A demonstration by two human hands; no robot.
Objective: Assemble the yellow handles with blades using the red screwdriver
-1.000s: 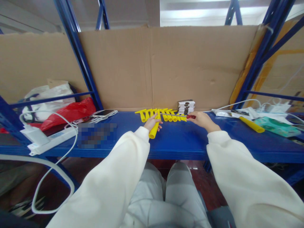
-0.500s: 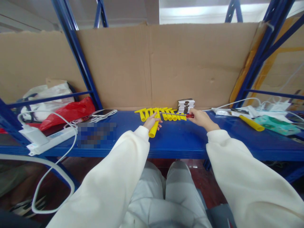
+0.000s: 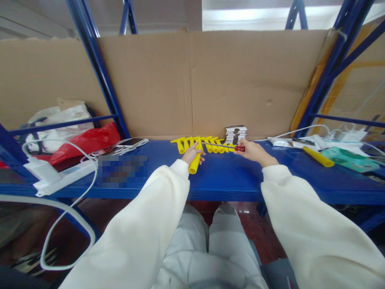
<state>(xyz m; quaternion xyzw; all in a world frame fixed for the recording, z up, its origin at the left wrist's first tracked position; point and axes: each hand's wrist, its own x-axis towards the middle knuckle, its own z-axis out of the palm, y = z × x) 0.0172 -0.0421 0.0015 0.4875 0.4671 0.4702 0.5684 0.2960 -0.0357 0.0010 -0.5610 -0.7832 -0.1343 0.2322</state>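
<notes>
My left hand [image 3: 190, 153] is closed around the tubular handle of a yellow T-shaped plastic tool [image 3: 194, 164], whose open round end points toward me. In my right hand [image 3: 254, 151] is a screwdriver [image 3: 240, 148] with a red handle and a long thin metal shaft. The shaft reaches left to the upper part of the yellow tool; whether the tip touches a screw is too small to tell. Behind my hands, several more yellow T-shaped tools [image 3: 214, 148] lie side by side on the blue shelf [image 3: 222, 176].
A stack of small white-and-black packs [image 3: 236, 133] stands against the cardboard panel [image 3: 228, 84]. Another yellow tube [image 3: 319, 157] lies right, beside a green packet [image 3: 349, 159]. At left are a white power strip [image 3: 66, 176], cables, a phone [image 3: 134, 142] and a red bag [image 3: 87, 142].
The screwdriver's handle has turned and dipped slightly as the fingers of my right hand shifted. My left hand and the yellow tool stay almost still.
</notes>
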